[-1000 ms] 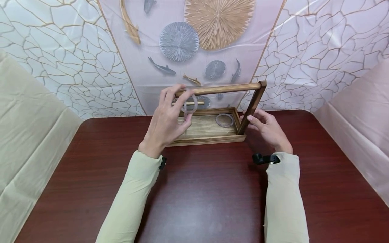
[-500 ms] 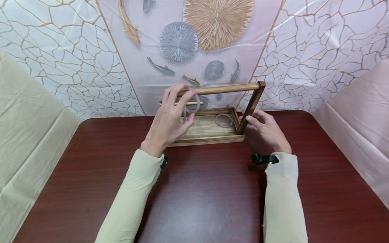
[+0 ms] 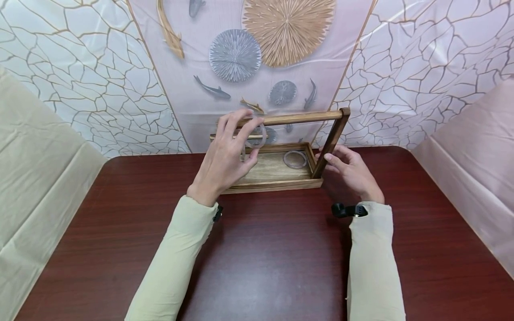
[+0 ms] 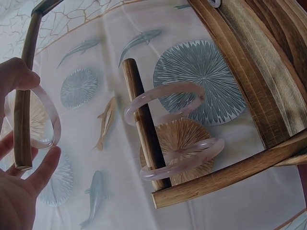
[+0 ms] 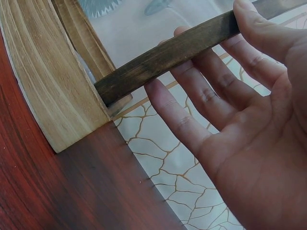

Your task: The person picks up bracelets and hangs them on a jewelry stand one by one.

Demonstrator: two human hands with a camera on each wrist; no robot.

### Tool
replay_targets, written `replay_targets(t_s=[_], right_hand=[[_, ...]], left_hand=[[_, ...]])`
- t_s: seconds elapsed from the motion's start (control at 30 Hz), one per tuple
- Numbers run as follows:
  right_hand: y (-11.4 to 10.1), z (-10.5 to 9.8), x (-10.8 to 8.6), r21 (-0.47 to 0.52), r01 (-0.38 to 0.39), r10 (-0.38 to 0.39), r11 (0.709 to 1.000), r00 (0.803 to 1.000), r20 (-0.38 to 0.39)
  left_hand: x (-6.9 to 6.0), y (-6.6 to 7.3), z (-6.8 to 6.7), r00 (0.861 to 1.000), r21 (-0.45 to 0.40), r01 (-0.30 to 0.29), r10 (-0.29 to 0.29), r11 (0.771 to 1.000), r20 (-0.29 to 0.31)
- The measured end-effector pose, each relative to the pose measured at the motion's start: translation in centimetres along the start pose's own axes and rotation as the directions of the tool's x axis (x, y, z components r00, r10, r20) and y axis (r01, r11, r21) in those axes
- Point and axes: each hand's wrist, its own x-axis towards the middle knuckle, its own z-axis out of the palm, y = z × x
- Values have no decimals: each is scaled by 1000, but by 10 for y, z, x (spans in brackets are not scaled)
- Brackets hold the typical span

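My left hand (image 3: 229,154) pinches a pale translucent bangle (image 4: 55,117) between thumb and fingers. In the left wrist view this bangle encircles the upper bar (image 4: 22,129) of a wooden jewelry stand, near the bar's free end. Two more pale bangles (image 4: 165,91) hang around the stand's shorter lower bar (image 4: 146,127). Another bangle (image 3: 295,167) lies flat in the stand's tray (image 3: 277,183), towards its right end. My right hand (image 3: 353,171) grips the right post (image 5: 168,52), with the thumb on one side and fingertips on the other.
The stand is on a dark red wooden table (image 3: 265,258), near its back edge. A patterned cloth backdrop (image 3: 120,80) rises close behind it. Plain pale fabric (image 3: 36,169) closes in the left side, and similar fabric (image 3: 474,165) the right.
My left hand and its bangle have shifted slightly right along the upper bar. The right hand keeps its grip on the post, and the tray's bangle stays put.
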Motion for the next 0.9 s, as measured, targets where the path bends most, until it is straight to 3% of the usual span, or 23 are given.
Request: replay_targets(t_s=[0.9], right_hand=[[-2,-1,-3,-25,-40,40,999,999,-2]], left_hand=[[8,6,7,999,-28,-25,25,999,30]])
